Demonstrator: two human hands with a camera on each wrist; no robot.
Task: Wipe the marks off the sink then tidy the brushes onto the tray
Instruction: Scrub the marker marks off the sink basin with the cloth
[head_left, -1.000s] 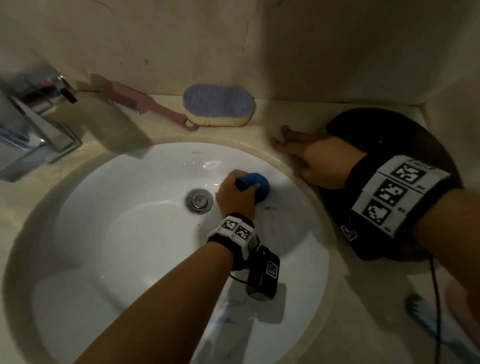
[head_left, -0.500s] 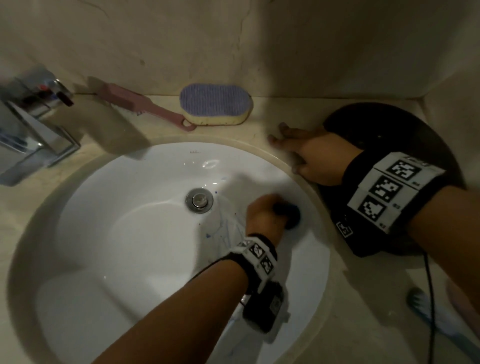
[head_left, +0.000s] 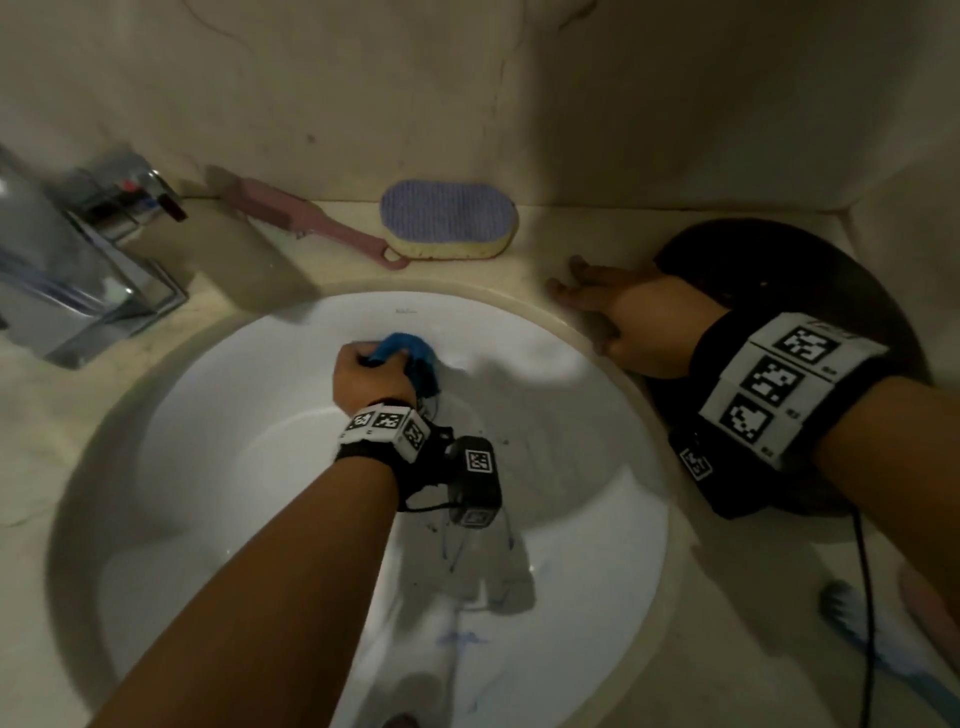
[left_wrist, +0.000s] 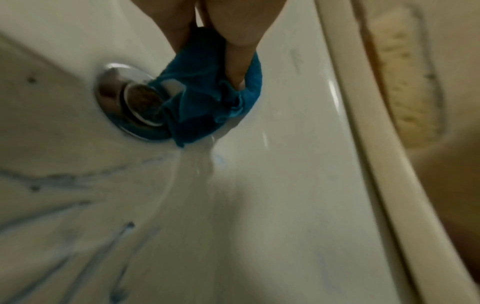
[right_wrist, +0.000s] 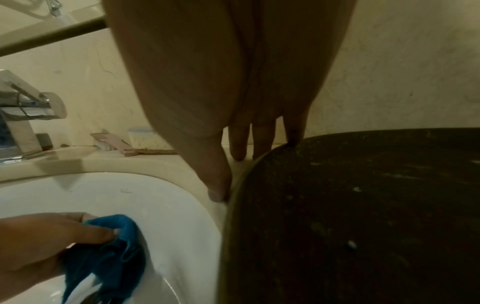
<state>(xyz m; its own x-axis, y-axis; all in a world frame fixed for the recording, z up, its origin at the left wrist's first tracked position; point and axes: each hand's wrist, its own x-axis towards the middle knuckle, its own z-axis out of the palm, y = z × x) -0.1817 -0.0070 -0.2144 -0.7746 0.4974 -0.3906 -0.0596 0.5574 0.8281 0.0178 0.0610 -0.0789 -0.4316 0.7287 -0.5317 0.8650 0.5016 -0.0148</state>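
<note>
Left hand (head_left: 363, 382): fingers clamped on bunched blue cloth (left_wrist: 207, 98), pressed beside drain (left_wrist: 130, 98) to scrub sink (head_left: 208, 467); blue marks (left_wrist: 78, 246) remain behind them. Right hand (head_left: 623, 317): fingers flat, apart, bracing on table against tray (right_wrist: 363, 205). Pink brush (head_left: 311, 228), sponge brush (head_left: 447, 218) beyond, untidied.

Bare forearms; black wristbands (head_left: 810, 400) w/ b&w tags.

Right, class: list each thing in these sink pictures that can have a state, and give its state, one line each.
Left hand: grips the blue cloth, pressing it into the basin.
Right hand: flat on the counter, fingers straight, beside the dark tray.
Sink: blue marks remain.
Drain plug: partly covered by cloth.
Pink brush: on the counter, not on the tray.
Purple sponge brush: on the counter, not on the tray.
Tap: no water seen running.
</note>
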